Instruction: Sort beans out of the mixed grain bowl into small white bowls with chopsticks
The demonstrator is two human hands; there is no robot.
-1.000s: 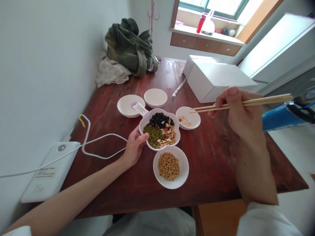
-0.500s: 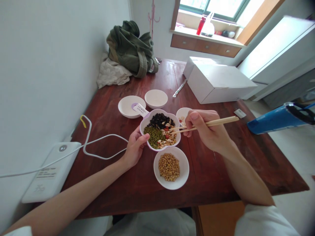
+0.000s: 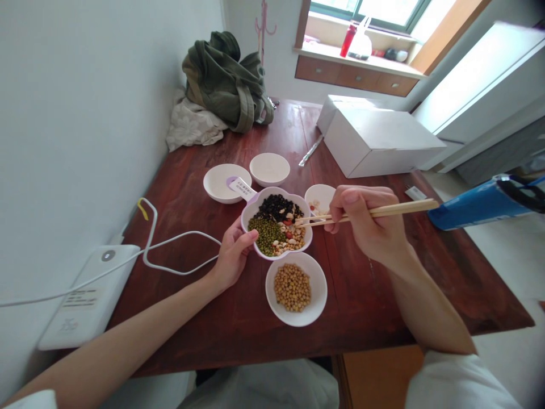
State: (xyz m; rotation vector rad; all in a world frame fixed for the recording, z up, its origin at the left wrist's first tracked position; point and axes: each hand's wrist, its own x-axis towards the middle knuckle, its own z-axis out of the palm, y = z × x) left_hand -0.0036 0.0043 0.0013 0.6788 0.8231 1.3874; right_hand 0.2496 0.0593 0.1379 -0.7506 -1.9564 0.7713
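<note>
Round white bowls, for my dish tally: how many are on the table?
4: a left bowl and a back bowl beyond the flower-shaped dish; a small bowl to its right, partly behind the right hand; a near bowl of tan beans. Others could hide behind the box.

Single head view: from above the near edge of the table (image 3: 361,301), we face forward and down at close range, wall (image 3: 63,170) at nine o'clock, window (image 3: 378,12) at one.

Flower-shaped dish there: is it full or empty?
Well filled: black beans, green beans and a tan mix cover most of the flower-shaped dish.
</note>
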